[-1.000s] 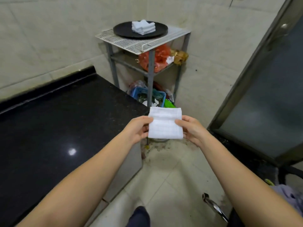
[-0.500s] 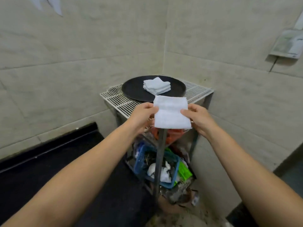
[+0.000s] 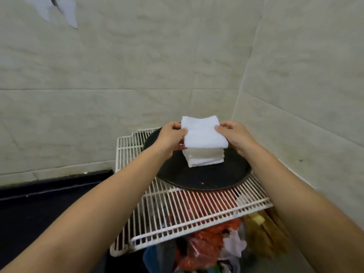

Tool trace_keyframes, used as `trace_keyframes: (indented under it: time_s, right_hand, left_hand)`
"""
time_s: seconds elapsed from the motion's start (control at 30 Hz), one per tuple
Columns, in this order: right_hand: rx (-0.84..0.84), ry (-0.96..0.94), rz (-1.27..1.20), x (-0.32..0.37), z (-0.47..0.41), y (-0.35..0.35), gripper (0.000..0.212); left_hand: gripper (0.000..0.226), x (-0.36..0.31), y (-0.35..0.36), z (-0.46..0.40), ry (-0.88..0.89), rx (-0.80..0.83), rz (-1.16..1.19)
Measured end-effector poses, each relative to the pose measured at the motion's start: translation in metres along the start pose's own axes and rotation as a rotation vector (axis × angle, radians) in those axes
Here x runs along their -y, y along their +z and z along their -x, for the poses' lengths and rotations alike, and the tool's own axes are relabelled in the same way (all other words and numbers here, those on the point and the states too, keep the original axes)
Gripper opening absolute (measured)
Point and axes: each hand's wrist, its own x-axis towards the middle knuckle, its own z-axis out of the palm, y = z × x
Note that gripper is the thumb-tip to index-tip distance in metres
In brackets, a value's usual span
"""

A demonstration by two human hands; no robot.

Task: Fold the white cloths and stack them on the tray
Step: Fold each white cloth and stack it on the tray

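Folded white cloth (image 3: 202, 135) is sitting between both hands, directly over the stack of folded cloths (image 3: 203, 159) on the black tray (image 3: 199, 178). Can't tell whether its underside is touching the stack or hanging just above it.

Pose: both forearms are reaching forward and converging over the wire rack (image 3: 189, 215). Left hand (image 3: 170, 139) is gripping the cloth's left edge, thumb on top, fingers curled under. Right hand (image 3: 237, 137) is gripping the right edge the same way, thumb pressing on the top face, remaining fingers wrapping below and mostly hidden. Both are pinching the cloth, not relaxed.

Versus 0.5 s ago: the cloth was hanging upright in front of the rack, near its front edge and short of the tray. It is now lying close to flat and sitting over the stack at the tray's middle. Camera is looking down more steeply, so the tray is filling more of the view. Grip on both edges is looking unchanged.

Cloth look: plain white, roughly square, folded in several layers, near edge thick and rounded, far edge sagging slightly in the middle. It is lining up fairly well with the stack, overhanging a little toward the right. Stack below is sitting in the cloth's shadow, several layers showing on its near side.

Tray is resting on the rack's top shelf in the wall corner; red and orange bags (image 3: 206, 247) are lying on the shelves below.
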Motion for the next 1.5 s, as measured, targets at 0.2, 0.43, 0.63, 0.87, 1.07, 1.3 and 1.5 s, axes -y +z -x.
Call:
trace_keyframes:
  time_s: [0.2,0.43,0.63,0.87,1.07,1.3,1.5]
  right_hand:
    - [0.174,-0.014,0.189,-0.038,-0.048,0.000,0.012]
    - [0.211,-0.009,0.185,-0.055,-0.060,0.004,0.015]
    - [0.090,-0.079,0.312,-0.044,-0.050,0.001,0.030]
    - [0.175,-0.428,0.489,0.020,0.012,0.085,0.032]
    - [0.400,-0.669,0.529,0.061,0.148,0.243,0.030]
    - [0.738,-0.955,0.643,0.083,0.356,0.410,0.035]
    - [1.061,-1.095,0.706,0.088,0.499,0.520,0.034]
  left_hand:
    - [0.018,0.022,0.015,-0.028,-0.094,-0.111,-0.133]
    - [0.017,0.040,0.021,-0.039,-0.139,-0.205,-0.209]
    - [0.015,0.041,0.008,-0.020,-0.120,-0.230,-0.265]
    - [0.011,0.036,-0.095,0.077,0.032,-0.305,-0.380]
    - [0.014,0.056,-0.246,0.241,0.044,-0.565,-0.794]
    - [0.016,0.106,-0.391,0.455,-0.256,-0.784,-1.028]
    - [0.018,0.159,-0.468,0.593,-0.478,-1.015,-0.908]
